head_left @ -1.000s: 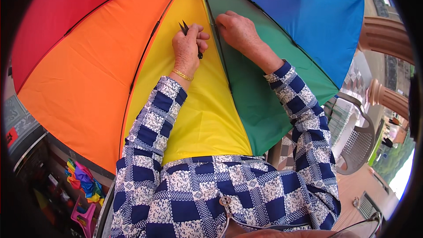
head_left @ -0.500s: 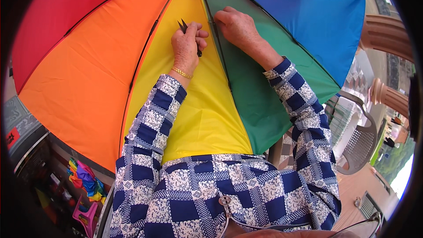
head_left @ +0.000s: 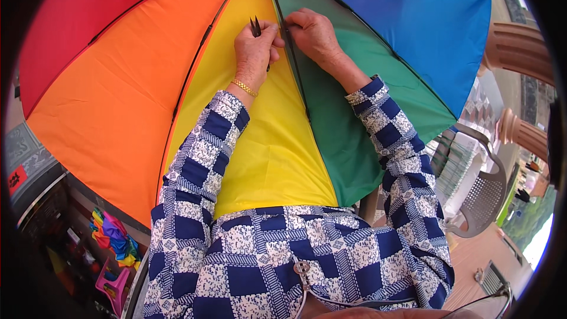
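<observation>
An open rainbow umbrella spreads across my lap, its inner side with black ribs toward me. Over the yellow panel, my left hand is closed round small black thread snips, whose pointed blades stick up past the fingers. My right hand lies over the green panel, fingers pinched together at the black rib along the yellow-green seam. Anything as thin as a thread between those fingertips is too small to make out. Both sets of fingertips nearly meet at this rib.
Below the umbrella on the left are a bundle of rainbow fabric and a pink plastic stool. To the right stands a grey perforated chair near brownish columns. A grey patterned surface shows at the far left.
My left hand has shifted slightly right and up toward the rib, the snips now pointing more upright. My right hand stays pinched at nearly the same spot.
</observation>
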A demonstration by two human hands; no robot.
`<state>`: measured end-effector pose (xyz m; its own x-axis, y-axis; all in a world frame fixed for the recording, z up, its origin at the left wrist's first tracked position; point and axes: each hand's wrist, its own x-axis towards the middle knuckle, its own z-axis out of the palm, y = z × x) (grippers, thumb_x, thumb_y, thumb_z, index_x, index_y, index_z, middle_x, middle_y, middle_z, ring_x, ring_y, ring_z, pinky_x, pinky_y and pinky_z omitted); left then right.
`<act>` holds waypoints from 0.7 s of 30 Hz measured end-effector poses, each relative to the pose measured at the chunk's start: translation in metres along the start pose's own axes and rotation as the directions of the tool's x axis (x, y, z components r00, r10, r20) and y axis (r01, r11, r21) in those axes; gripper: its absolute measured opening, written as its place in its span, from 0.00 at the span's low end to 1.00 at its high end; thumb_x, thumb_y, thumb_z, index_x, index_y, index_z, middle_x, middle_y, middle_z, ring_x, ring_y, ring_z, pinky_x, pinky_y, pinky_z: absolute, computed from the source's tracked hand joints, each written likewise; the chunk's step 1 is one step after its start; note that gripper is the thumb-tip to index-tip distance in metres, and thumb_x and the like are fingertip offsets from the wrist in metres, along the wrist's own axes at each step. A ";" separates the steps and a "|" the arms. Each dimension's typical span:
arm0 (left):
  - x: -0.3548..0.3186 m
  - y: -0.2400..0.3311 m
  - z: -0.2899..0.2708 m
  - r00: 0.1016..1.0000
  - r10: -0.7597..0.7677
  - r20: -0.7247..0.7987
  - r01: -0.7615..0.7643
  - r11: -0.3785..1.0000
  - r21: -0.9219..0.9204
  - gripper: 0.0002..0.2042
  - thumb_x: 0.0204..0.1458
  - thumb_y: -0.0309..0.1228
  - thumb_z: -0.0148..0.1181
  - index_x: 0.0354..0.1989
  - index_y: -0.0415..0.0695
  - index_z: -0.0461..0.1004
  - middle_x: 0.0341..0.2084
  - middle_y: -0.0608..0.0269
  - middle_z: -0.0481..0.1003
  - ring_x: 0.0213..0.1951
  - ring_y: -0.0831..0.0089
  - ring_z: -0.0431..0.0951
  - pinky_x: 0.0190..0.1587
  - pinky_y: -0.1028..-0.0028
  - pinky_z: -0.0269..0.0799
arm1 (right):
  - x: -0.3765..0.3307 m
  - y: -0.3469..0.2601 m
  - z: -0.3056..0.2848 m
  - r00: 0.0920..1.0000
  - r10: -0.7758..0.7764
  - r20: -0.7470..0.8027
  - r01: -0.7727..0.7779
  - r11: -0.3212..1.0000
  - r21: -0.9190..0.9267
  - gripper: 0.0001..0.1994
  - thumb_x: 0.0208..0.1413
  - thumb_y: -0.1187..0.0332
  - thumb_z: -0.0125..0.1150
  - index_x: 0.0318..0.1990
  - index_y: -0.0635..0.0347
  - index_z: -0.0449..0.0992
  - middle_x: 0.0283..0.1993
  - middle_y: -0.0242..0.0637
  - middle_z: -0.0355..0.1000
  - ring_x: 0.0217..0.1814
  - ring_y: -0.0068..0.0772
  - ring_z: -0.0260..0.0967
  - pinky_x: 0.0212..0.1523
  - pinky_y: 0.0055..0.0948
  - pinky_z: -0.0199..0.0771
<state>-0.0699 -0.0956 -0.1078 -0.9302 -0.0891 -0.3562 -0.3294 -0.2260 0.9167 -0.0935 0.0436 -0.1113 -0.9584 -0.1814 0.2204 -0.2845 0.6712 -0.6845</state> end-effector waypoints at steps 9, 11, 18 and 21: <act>0.000 0.003 0.002 1.000 0.020 -0.008 -0.019 0.996 0.089 0.04 0.49 0.28 0.56 0.27 0.41 0.70 0.15 0.65 0.71 0.10 0.82 0.64 0.13 0.81 0.58 | 0.000 0.000 0.000 1.000 -0.027 0.006 0.027 1.000 -0.013 0.06 0.44 0.74 0.55 0.31 0.58 0.76 0.30 0.39 0.71 0.34 0.42 0.70 0.34 0.33 0.70; -0.001 -0.002 0.002 0.999 0.035 -0.033 -0.034 0.999 0.042 0.04 0.49 0.28 0.56 0.27 0.41 0.69 0.14 0.65 0.71 0.10 0.82 0.64 0.14 0.81 0.58 | -0.001 -0.001 -0.002 0.999 -0.051 0.008 0.052 0.998 -0.030 0.06 0.44 0.75 0.55 0.32 0.60 0.76 0.31 0.39 0.71 0.33 0.41 0.70 0.34 0.31 0.70; -0.009 -0.007 0.002 0.985 0.046 -0.166 -0.075 0.982 -0.173 0.04 0.49 0.28 0.55 0.25 0.43 0.69 0.14 0.67 0.68 0.11 0.83 0.63 0.15 0.82 0.57 | -0.006 -0.011 -0.021 0.998 -0.027 -0.057 0.025 0.999 -0.037 0.05 0.45 0.71 0.55 0.31 0.57 0.75 0.30 0.40 0.70 0.35 0.46 0.68 0.36 0.38 0.69; -0.010 -0.010 0.001 0.980 0.082 -0.184 -0.121 0.969 -0.214 0.04 0.49 0.28 0.55 0.25 0.44 0.69 0.14 0.68 0.68 0.12 0.83 0.63 0.16 0.82 0.57 | -0.007 -0.009 -0.025 0.999 -0.013 -0.040 0.010 0.998 -0.059 0.06 0.46 0.72 0.57 0.34 0.60 0.75 0.32 0.39 0.71 0.34 0.38 0.70 0.35 0.31 0.69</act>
<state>-0.0574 -0.0918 -0.1129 -0.9083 -0.2842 -0.3068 -0.1717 -0.4156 0.8932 -0.0832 0.0570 -0.0893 -0.9530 -0.1609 0.2568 -0.2924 0.7109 -0.6397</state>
